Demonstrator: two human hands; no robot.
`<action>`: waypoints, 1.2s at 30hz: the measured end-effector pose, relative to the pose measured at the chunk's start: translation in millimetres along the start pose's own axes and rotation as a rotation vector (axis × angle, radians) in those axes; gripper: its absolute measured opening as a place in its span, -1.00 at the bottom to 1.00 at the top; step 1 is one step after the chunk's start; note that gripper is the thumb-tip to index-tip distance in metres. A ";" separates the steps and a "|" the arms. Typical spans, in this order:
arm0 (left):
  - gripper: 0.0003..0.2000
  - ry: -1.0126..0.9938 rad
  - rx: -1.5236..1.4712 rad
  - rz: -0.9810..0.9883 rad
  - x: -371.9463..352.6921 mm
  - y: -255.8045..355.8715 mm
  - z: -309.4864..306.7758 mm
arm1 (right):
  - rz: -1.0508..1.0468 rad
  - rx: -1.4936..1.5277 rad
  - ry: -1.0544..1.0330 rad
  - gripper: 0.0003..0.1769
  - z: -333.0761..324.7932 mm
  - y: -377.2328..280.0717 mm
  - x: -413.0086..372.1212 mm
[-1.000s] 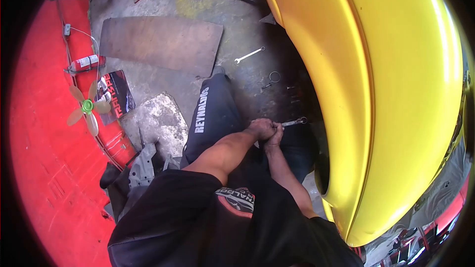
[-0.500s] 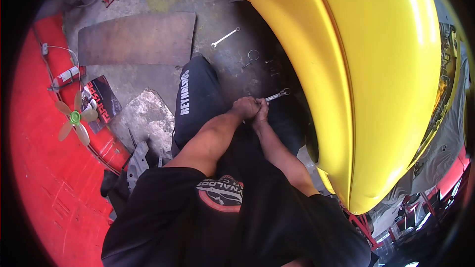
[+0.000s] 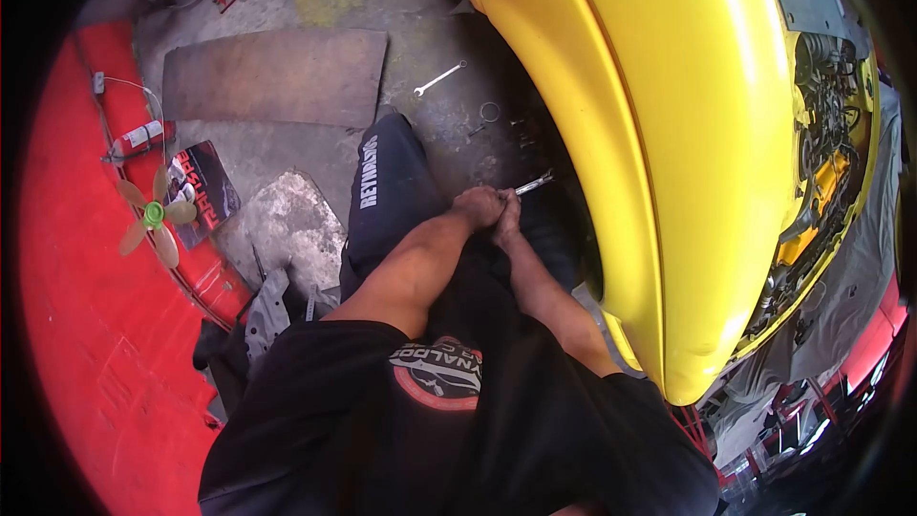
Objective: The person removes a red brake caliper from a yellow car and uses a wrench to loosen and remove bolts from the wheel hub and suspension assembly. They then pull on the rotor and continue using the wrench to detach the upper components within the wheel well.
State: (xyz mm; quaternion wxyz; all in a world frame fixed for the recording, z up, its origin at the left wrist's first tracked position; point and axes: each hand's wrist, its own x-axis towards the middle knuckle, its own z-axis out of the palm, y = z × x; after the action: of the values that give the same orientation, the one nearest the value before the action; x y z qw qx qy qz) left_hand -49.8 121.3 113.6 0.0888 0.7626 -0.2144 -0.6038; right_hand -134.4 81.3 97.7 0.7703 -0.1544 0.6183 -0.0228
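My left hand [image 3: 478, 205] and my right hand [image 3: 510, 218] meet low in front of my body, beside the yellow car panel [image 3: 611, 134]. A silver wrench [image 3: 533, 184] sticks out of my right hand toward the panel, its ring end free. The fingers of my left hand are closed against my right hand; what they hold, if anything, is hidden. Another wrench [image 3: 440, 78] lies on the concrete floor, with a metal ring [image 3: 490, 112] near it.
A brown flat sheet [image 3: 272, 76] lies on the floor. At the left are a red panel [image 3: 86, 277], a small fan [image 3: 155, 215] and a red spray can [image 3: 138, 138]. An engine bay [image 3: 826, 143] shows at the right.
The view has shifted slightly, so more of the engine bay shows at the right. The wrench in my right hand has turned a little; both hands stay together.
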 end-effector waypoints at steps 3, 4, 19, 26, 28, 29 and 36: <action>-0.50 -0.022 -0.010 -0.033 -5.5 5.8 -6.1 | 0.016 0.028 -0.045 -0.70 -16.8 6.1 22.7; -0.50 -0.039 -0.023 -0.057 -10.4 9.9 -9.4 | -0.008 -0.007 -0.045 -0.70 -21.3 7.1 25.2; -0.54 -0.029 -0.019 -0.056 -20.6 17.8 -15.9 | -0.179 -0.211 -0.013 -0.64 -18.1 -0.1 13.9; -0.57 -0.067 -0.093 0.262 44.9 -30.0 14.9 | 0.181 -0.056 -0.319 -0.62 -25.2 -19.2 28.3; -0.57 -0.443 -0.323 0.210 32.0 -16.5 -35.3 | 0.239 0.042 -0.575 -0.57 -71.4 -25.2 57.1; -0.60 -0.448 0.009 0.372 55.1 -23.8 -31.4 | 0.081 0.130 -0.449 -0.58 -50.7 -46.5 39.6; -0.76 -0.443 0.445 0.748 148.0 -22.7 -65.2 | -0.349 0.154 -0.160 -0.76 -54.9 -103.5 76.2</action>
State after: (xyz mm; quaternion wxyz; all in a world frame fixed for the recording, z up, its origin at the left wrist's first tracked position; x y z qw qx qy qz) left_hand 44.2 69.3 -9.4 0.0868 0.4868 -0.6112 -0.6180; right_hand -153.1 -45.9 42.9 0.8108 -0.2012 0.5156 -0.1908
